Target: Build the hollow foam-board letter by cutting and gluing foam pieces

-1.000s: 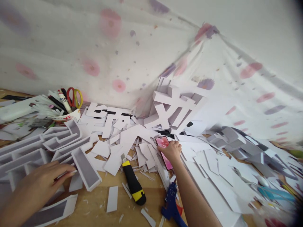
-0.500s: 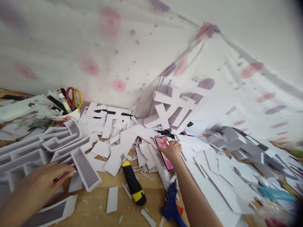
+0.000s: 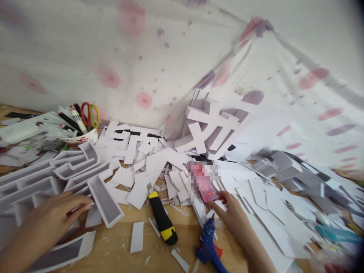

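A phone (image 3: 205, 186) with a lit pink screen, partly blurred, lies on scraps of white board. My right hand (image 3: 231, 212) is at its lower end, thumb and forefinger apart near the screen edge, gripping nothing. On the left, my left hand (image 3: 61, 212) is pinched beside the hollow white letter pieces (image 3: 106, 201). A tiny pale bit shows at its fingertips, too small to name. Between the hands lies a black and yellow utility knife (image 3: 162, 218), blade pointing away. A blue glue gun (image 3: 209, 242) rests just below the phone.
A pot (image 3: 81, 138) holding pens and scissors (image 3: 90, 115) stands at the back left. White built-up characters (image 3: 209, 127) lean at the back against a floral sheet (image 3: 127, 57). Flat white boards (image 3: 264, 212) and grey-white pieces (image 3: 292, 170) spread to the right. Offcuts litter the wooden table.
My right hand has moved off the middle of the phone, down and right to its lower end. The phone's screen shows a different picture. My left hand keeps its pinch.
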Demonstrator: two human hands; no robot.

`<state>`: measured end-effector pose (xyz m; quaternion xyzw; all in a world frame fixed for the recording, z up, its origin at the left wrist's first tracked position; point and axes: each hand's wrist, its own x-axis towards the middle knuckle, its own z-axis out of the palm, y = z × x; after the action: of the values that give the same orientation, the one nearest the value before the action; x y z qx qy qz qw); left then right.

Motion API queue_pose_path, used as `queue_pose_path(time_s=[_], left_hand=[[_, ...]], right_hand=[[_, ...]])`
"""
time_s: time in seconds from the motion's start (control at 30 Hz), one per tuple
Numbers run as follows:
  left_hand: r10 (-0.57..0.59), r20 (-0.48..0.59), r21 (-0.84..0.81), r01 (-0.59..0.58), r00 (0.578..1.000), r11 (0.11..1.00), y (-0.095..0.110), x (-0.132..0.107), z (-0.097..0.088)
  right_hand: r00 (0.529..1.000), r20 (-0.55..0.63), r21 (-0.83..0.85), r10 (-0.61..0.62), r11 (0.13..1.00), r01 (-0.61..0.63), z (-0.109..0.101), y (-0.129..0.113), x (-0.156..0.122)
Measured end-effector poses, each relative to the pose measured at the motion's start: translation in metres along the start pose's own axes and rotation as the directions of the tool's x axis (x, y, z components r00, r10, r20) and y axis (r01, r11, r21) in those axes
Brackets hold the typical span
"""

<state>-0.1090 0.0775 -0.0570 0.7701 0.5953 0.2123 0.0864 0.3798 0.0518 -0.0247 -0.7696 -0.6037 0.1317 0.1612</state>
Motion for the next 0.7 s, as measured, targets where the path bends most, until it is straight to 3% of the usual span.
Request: queue_pose_path(time_s=[0.13,0.3,0.5,0.7], left_hand=[[-0.021,0.027,0.015,0.021,0.999,1.0,0.016,0.005,-0.01],[-0.089,0.046,-0.022,0.09,0.995,0.996,0.018,0.003,-0.015],[0.008,0.052,-0.026,-0.007,0.999,1.0,0.021,0.003,-0.018],[0.08,0.065,0.055,-0.084,0.995,0.995,0.02,0.007,-0.014]], right_hand=[[0.968,0.244,0.04,-0.066,0.997,0.058,-0.005,0.025,-0.049],[0.967,0.254,-0.014,-0.017,1.0,0.021,0.006,0.04,-0.088],[0.927,0.375,-0.042,0.022,0.999,-0.007,0.023,0.027,-0.096],[0.955,0.296,-0.033,-0.017,0.999,0.028,0.036,0.028,-0.099]])
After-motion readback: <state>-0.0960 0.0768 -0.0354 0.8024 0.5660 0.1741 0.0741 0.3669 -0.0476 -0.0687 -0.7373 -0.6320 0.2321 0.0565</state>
